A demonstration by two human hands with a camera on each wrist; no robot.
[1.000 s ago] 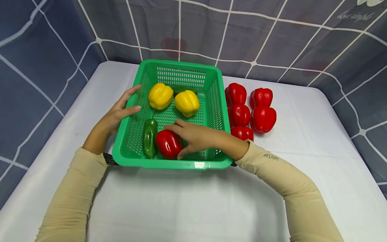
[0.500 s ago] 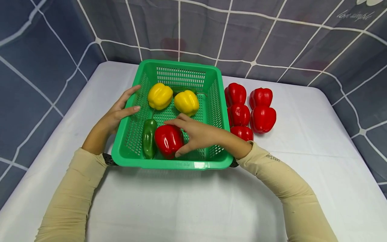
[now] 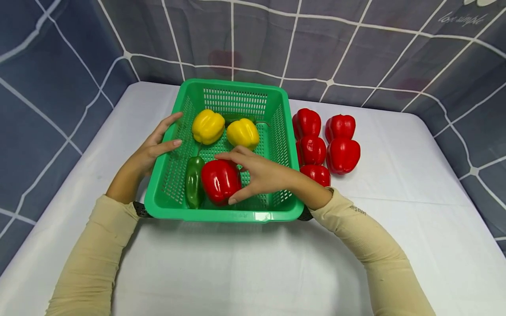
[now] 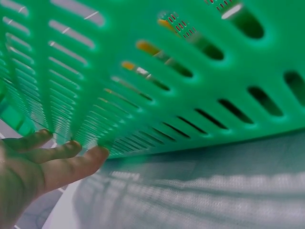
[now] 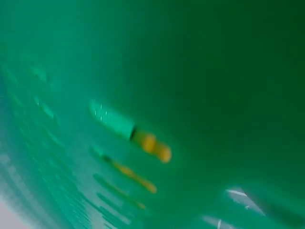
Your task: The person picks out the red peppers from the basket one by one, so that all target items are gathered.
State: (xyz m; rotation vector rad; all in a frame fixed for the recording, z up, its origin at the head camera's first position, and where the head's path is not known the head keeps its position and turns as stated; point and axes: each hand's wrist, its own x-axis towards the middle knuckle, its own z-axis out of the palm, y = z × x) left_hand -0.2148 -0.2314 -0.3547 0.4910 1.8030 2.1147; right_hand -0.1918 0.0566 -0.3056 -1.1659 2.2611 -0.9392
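Note:
In the head view, a green basket (image 3: pixel 221 215) holds two yellow bell peppers (image 3: pixel 208 127), a long green pepper (image 3: pixel 194 182) at front left and another green pepper (image 3: pixel 236 117) along the back. My right hand (image 3: pixel 258 174) reaches over its right side and grips a red bell pepper (image 3: pixel 220 182), thumb at the front and fingers behind. On the left rim lies my left hand (image 3: pixel 152 147), thumb and forefinger stretched across it. The left wrist view shows other fingers (image 4: pixel 71 164) nearly straight, tips touching the outer wall. Blurred green plastic fills the right wrist view; neither hand nor pepper shows there.
Several red bell peppers (image 3: pixel 343 156) lie on the white tablecloth (image 3: pixel 395 175) close to the basket's right side. A dark checked curtain (image 3: pixel 261 39) hangs behind and at both sides of the table.
The red bell pepper in my right hand has risen a little and shifted slightly away from the basket's front wall. My left hand stays on the rim.

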